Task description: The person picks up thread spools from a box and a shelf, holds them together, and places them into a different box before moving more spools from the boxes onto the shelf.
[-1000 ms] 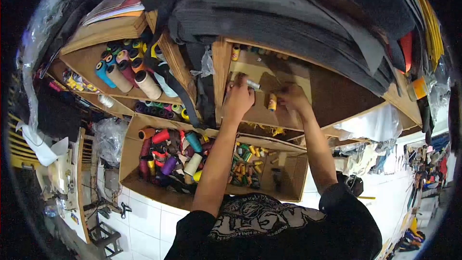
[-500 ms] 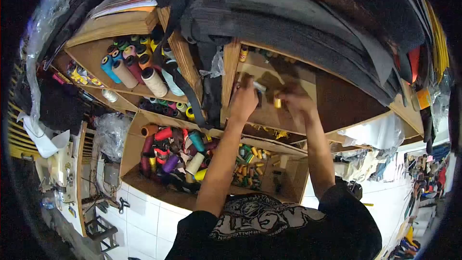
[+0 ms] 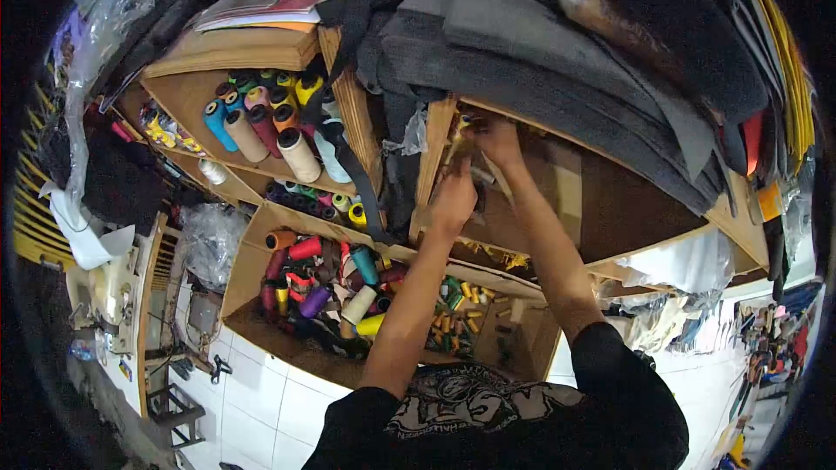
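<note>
My left hand (image 3: pixel 455 198) is closed in the left part of the open shelf compartment. What its fingers hold is too dark and blurred to name; a small pale piece (image 3: pixel 482 176) shows beside them. My right hand (image 3: pixel 498 143) reaches into the compartment's upper left corner, above my left hand. Its fingers are smeared and shadowed, close to yellow thread spools (image 3: pixel 462 132) by the wooden post (image 3: pixel 433 165). Whether they grip a spool cannot be made out. Below my forearms stands a cardboard box (image 3: pixel 246 263) with large thread cones and small spools inside.
To the left, a wooden shelf (image 3: pixel 231 50) holds several thread cones (image 3: pixel 299 155). Stacked dark grey sheets (image 3: pixel 522 61) hang over the compartment's top. A dark strap (image 3: pixel 355 176) dangles between the shelves. A sewing machine (image 3: pixel 109 296) is at the far left.
My right hand has moved left and up, from mid-compartment, where it pinched a golden thread spool, to the upper left corner. My left hand stays in the compartment. The view has shifted slightly.
</note>
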The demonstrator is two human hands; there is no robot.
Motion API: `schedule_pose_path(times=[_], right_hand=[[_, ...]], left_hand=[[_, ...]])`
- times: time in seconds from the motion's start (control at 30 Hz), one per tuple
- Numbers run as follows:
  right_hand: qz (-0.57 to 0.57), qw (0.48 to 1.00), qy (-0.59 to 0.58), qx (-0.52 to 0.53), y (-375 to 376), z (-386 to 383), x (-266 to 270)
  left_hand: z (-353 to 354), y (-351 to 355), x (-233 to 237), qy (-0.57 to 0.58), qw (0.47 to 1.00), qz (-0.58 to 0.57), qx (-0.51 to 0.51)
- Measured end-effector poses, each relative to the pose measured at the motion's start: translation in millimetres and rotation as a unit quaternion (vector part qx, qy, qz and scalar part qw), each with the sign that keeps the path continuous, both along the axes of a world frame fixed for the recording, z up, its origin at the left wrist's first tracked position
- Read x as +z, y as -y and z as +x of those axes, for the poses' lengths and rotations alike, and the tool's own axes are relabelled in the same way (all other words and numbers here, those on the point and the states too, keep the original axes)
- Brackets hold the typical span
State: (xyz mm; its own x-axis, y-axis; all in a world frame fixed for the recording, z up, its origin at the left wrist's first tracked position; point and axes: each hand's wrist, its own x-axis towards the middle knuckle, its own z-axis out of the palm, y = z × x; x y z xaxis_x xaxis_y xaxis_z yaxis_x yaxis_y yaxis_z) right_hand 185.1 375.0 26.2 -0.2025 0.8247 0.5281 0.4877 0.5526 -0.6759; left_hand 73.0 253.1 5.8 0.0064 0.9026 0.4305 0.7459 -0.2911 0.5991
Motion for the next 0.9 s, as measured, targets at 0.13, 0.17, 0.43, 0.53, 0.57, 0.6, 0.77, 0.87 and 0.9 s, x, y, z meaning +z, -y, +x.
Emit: schedule_pose_path(times=[0.13,0.17,0.43,0.53,0.57,0.6,0.77,0.87,0.9], right_hand=[[-0.011,0.985,0.137,-0.105,8,-16,-3],[-0.015,0.981,0.153,-0.119,8,-18,-4],[-0.01,0.984,0.122,-0.132,21,-33,15],[0.024,0.979,0.138,-0.146,10,-28,-3],[0.022,0.976,0.148,-0.16,11,-30,-2],[-0.003,0.968,0.163,-0.192,13,-34,-1],[-0.031,0.979,0.125,-0.159,22,-35,13],[0.0,0.973,0.142,-0.183,12,-31,-5],[-0.002,0.973,0.135,-0.188,15,-32,-4]], left_hand=[[-3,7,14,-0.039,0.997,-0.063,0.002],[-3,7,15,-0.051,0.997,-0.062,0.003],[-3,11,30,-0.07,0.994,-0.079,-0.001],[-6,12,27,-0.104,0.994,-0.044,0.0],[-6,12,22,-0.119,0.993,0.015,0.011],[-5,10,18,-0.119,0.993,0.002,0.012],[-3,10,11,-0.153,0.988,0.019,0.014],[-3,7,19,-0.061,0.992,-0.112,-0.016],[-2,7,17,-0.065,0.994,-0.091,-0.012]])
